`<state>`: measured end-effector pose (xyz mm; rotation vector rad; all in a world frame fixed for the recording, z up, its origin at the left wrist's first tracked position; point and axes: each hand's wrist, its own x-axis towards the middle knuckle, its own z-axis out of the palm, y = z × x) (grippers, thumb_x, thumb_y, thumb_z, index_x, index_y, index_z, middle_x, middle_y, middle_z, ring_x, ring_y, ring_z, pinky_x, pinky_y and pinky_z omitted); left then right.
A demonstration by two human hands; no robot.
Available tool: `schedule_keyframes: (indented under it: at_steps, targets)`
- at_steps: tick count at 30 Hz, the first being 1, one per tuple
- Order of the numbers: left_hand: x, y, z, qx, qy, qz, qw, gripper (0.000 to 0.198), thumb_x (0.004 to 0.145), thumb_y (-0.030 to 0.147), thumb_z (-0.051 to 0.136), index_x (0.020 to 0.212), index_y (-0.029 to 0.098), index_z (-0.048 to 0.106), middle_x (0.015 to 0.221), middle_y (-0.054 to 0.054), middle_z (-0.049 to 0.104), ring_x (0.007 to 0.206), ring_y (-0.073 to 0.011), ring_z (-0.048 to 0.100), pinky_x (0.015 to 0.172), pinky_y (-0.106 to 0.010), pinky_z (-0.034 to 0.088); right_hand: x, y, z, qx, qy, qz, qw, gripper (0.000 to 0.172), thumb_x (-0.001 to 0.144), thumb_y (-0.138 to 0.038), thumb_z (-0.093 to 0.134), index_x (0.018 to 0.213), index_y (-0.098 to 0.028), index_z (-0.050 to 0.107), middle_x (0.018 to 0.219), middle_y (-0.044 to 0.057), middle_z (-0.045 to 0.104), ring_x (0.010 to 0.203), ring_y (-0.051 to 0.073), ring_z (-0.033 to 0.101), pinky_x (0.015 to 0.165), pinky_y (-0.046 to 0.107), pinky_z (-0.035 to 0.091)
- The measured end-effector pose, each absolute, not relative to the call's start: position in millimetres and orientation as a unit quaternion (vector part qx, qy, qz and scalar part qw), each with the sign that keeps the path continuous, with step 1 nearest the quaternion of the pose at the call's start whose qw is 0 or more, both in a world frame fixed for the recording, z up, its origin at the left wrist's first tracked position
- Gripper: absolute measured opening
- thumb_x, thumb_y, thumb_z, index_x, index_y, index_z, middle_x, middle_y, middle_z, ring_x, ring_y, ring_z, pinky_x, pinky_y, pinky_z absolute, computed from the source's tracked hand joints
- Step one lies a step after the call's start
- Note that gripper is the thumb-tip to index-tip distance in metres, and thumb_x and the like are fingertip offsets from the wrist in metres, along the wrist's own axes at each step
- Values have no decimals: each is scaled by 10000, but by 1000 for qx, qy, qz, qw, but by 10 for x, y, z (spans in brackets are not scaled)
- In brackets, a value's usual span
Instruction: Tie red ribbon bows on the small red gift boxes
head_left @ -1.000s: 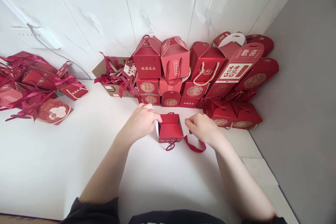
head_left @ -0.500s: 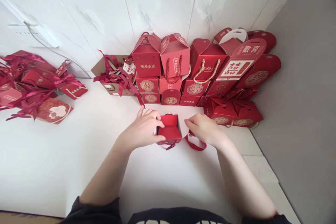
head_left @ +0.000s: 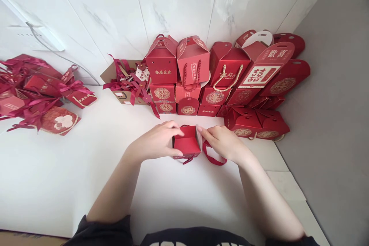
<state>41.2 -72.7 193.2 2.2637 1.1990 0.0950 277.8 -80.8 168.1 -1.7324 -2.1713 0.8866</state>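
Note:
In front of me on the white table stands a small red gift box [head_left: 187, 144], its top unfolded and its red inside showing. A dark red cord handle [head_left: 188, 159] hangs at its front. My left hand [head_left: 154, 140] grips the box's left side, thumb at the front edge and fingers at the back. At the right side flap [head_left: 198, 138], which stands up with its pale inner face showing, my right hand [head_left: 221, 142] has its thumb and forefinger on the edge. The other right fingers are curled. A red ribbon [head_left: 215, 159] loops on the table just below that hand.
Behind the box, stacked red gift boxes [head_left: 161, 63] stand against the tiled wall. A cardboard carton [head_left: 131, 98] with ribbons and tags is beside them. Ribboned boxes [head_left: 59, 121] lie at the left. More boxes [head_left: 256, 123] sit by the grey wall on the right.
My right hand has moved slightly left, onto the box's right flap. The flap now stands up more visibly. My left hand stays at the box's left side.

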Motion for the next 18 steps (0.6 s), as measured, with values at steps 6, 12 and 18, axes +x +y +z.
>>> schedule_keyframes:
  at_steps: [6, 12, 18]
  targets:
    - [255, -666, 1964, 822, 491, 21, 289, 998, 670, 532, 726, 1505, 288, 236, 1508, -84, 385, 1343, -307, 408, 1013, -357, 396, 2751, -758, 1619, -551, -771, 298, 117, 518, 968, -515, 310, 671, -199, 594, 743, 43, 663, 709, 185, 595, 629, 280, 360]
    - [381, -604, 1756, 823, 471, -13, 316, 978, 660, 543, 718, 1494, 257, 293, 1493, -100, 409, 1328, -309, 433, 1014, -340, 402, 2589, -730, 1474, -577, -780, 235, 65, 429, 854, -553, 521, 624, -190, 534, 710, 48, 641, 628, 176, 547, 560, 284, 321]
    - [432, -653, 1820, 824, 469, 48, 314, 922, 640, 576, 738, 1435, 293, 367, 1466, -89, 425, 1328, -307, 419, 1014, -377, 406, 2837, -698, 1623, -529, -759, 328, 191, 420, 925, -476, 437, 648, -180, 546, 632, -6, 565, 592, 129, 496, 577, 260, 346]
